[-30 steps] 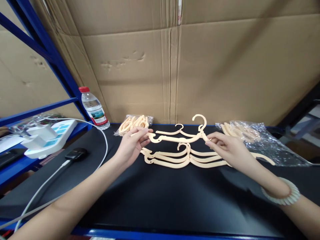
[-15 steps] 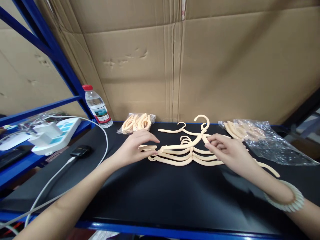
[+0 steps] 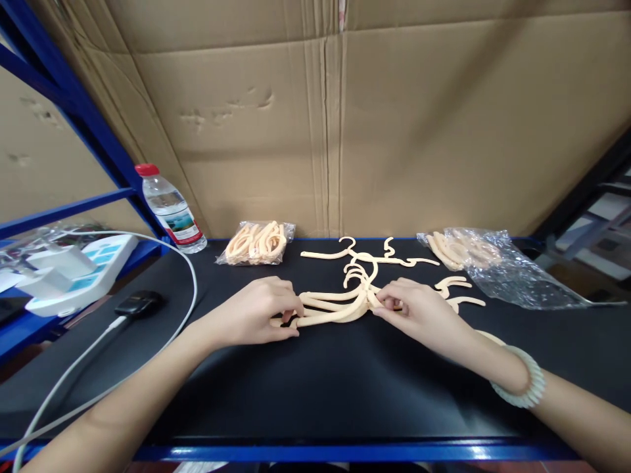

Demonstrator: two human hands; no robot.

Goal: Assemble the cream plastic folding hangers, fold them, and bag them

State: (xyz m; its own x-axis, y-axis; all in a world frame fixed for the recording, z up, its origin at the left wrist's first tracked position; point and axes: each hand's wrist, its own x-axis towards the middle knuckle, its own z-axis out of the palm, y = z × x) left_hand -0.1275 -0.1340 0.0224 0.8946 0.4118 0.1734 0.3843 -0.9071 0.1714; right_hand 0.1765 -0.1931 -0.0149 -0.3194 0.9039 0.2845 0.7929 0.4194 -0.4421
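– From where is the scene being viewed?
– From the head, near the black tabletop [image 3: 305, 387] being shown across the lower frame.
– Which way is being faced?
– Forward and down; cardboard [image 3: 434, 131] is being faced in the upper frame.

We've got plain peachy-cream hangers [image 3: 320, 320] on a plain blk tabletop [image 3: 305, 387], w/ tan cardboard [image 3: 246, 138] behind & a blue rack rail [image 3: 69, 211] at left. Our bottle [image 3: 165, 200] is clear w/ a red cap [image 3: 146, 169] and a multicol. label [image 3: 180, 226], blue-green pic over red; our bracelet [image 3: 537, 378] is pale grn. We also see a wht cable [image 3: 194, 282] & wht pwr strip [image 3: 111, 269] w/ lt-blue panels [image 3: 98, 257].
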